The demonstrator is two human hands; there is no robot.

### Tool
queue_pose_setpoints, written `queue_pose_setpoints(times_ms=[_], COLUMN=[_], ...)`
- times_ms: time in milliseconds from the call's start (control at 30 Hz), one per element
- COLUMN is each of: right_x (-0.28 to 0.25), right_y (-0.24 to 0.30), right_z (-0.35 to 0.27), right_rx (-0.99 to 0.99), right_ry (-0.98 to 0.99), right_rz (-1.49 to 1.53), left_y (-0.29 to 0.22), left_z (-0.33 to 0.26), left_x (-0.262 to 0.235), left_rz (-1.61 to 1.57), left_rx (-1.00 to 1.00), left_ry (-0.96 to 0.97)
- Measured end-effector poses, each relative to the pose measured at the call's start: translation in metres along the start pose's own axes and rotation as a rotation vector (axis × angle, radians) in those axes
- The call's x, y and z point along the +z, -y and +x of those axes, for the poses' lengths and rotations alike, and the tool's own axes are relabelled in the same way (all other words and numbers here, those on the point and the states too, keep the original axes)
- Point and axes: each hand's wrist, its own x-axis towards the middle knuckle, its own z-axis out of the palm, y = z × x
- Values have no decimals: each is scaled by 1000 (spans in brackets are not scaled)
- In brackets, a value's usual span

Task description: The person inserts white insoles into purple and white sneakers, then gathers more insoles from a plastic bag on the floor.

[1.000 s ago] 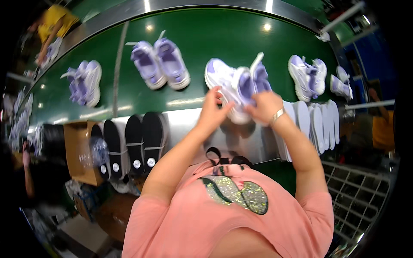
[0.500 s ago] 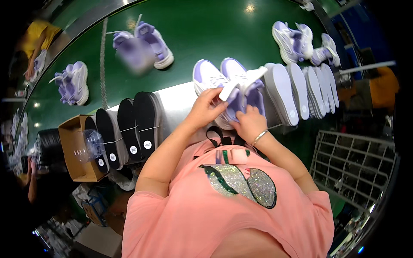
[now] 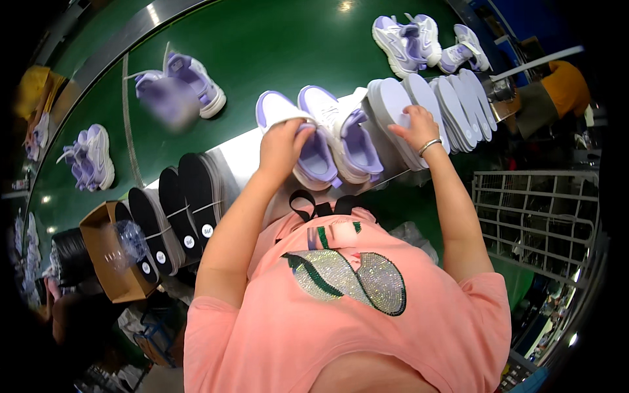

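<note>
My left hand (image 3: 282,147) is closed on the raised white tongue of a white and purple sneaker (image 3: 316,164), whose lilac inside lies exposed. A matching sneaker (image 3: 347,134) stands close beside it on the right, its opening facing me and its tongue tipped outward. Over a stack of pale grey-white insoles (image 3: 391,101) is my right hand (image 3: 419,129), thumb and fingers apart at the stack. Whether its fingertips press on an insole is hard to make out.
More white insole stacks (image 3: 452,108) line the right. Black insoles (image 3: 200,187) tied in bundles and a cardboard box (image 3: 98,242) with clear plastic stand left. Other sneakers (image 3: 190,78) rest on the green table (image 3: 282,42). A wire rack (image 3: 534,216) is at right.
My right hand has left the right sneaker's opening and moved right to the white insoles. My left hand has shifted onto the left sneaker's tongue. The whole view has swung slightly.
</note>
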Motion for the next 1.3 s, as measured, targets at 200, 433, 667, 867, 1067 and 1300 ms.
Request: queue_pose_setpoints(times_ms=[200,433,667,867,1067,1300], right_x=[6,-89,-129,-116,4,-14], right_y=[-15,71,131,137,169,161], right_z=[3,-41,-63,-69,-40,-60], right_rx=[88,-459,-909,-948,-646,-671], right_ry=[115,57,83,288,232,-3], right_rz=[162,620,5,-185,-125,8], left_y=[16,24,13,8,23,25], left_z=[22,21,19,14,4,0], left_x=[-11,2,10,6,22,18], left_rz=[-267,-525,-494,-512,-335,-243], left_rx=[-435,-614,-625,-619,-371,-444], left_ry=[216,127,-7,-24,-107,-181])
